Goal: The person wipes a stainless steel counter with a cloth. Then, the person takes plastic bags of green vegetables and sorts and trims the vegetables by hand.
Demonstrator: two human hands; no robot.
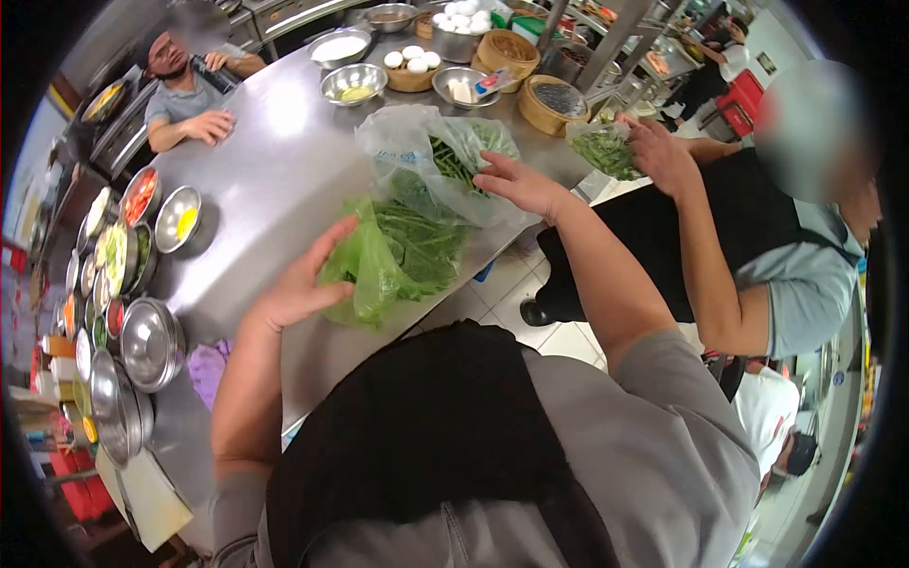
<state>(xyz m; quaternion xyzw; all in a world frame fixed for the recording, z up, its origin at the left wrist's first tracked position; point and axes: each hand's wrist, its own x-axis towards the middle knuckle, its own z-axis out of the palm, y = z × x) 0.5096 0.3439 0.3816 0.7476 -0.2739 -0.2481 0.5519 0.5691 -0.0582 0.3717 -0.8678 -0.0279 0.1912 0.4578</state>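
Note:
On the steel counter in front of me lies a light green plastic bag with leafy greens spilling from its right side. My left hand is at the bag's left edge, thumb and fingers apart; I cannot tell whether it touches the plastic. Just beyond sits a clear plastic bag with green stems and leaves inside. My right hand reaches over the right part of this clear bag, its fingers stretched out and holding nothing. Some of the stems are hidden behind the clear plastic.
Steel bowls, a bamboo steamer and eggs line the far side. Bowls of cut ingredients and a purple cloth are at left. A co-worker's hand holds bagged greens; another person leans opposite.

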